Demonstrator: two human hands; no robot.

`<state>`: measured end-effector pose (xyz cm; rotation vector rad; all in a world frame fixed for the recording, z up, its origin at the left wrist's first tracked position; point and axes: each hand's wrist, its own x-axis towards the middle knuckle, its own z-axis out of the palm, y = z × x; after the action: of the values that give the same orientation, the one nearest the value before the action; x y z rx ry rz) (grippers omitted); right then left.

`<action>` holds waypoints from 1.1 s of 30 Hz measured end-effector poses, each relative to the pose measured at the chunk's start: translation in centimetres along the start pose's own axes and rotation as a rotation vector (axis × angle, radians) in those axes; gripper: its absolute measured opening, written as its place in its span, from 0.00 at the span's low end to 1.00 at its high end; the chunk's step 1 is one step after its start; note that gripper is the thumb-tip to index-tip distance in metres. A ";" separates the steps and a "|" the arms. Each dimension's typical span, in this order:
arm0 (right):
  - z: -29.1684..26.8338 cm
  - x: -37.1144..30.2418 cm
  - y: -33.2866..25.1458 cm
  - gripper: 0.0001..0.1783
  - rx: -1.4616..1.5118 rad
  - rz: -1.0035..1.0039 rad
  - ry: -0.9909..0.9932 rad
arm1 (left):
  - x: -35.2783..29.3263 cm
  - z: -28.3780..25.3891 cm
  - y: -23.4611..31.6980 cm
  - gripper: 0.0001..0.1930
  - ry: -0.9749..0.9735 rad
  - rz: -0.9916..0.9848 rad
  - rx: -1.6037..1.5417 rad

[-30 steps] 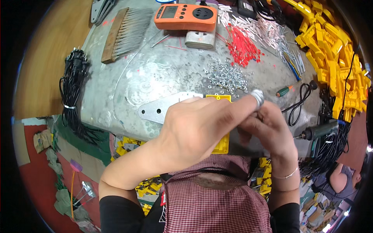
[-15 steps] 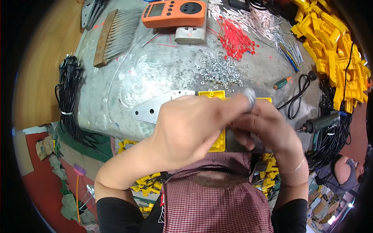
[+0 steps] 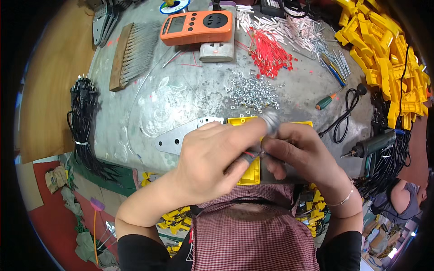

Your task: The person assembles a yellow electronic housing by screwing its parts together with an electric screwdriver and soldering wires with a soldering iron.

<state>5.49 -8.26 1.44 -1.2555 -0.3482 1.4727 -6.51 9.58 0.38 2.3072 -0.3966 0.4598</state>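
There is one view only, from the person's head. It looks steeply down and forward, close above the left hand (image 3: 212, 158) and right hand (image 3: 298, 153). The table (image 3: 181, 99) fills the far half, bending at the rim; the person's chest is nearest.

Bright, even overhead light fills a round fisheye view with black corners. The dull grey metal tabletop (image 3: 181, 95) shows pale glare patches and only soft, short shadows. Straight edges bend toward the rim. A small grey part at the fingertips (image 3: 271, 121) is motion-blurred; the rest is sharp.
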 end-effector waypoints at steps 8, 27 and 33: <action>1.4 -0.5 1.1 0.08 -1.094 -0.778 0.407 | -0.4 1.1 0.0 0.35 0.107 -0.217 -0.325; -1.1 2.1 -0.9 0.07 -1.448 -0.695 0.192 | 0.8 0.1 0.1 0.32 0.348 -0.533 -0.497; -0.5 2.6 -0.6 0.10 -1.482 -0.733 0.231 | 1.1 0.3 0.5 0.30 0.289 -0.550 -0.375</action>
<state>6.75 -6.02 0.38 -2.0180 -1.7105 0.2367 -5.67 8.89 0.92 1.8446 0.2724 0.3900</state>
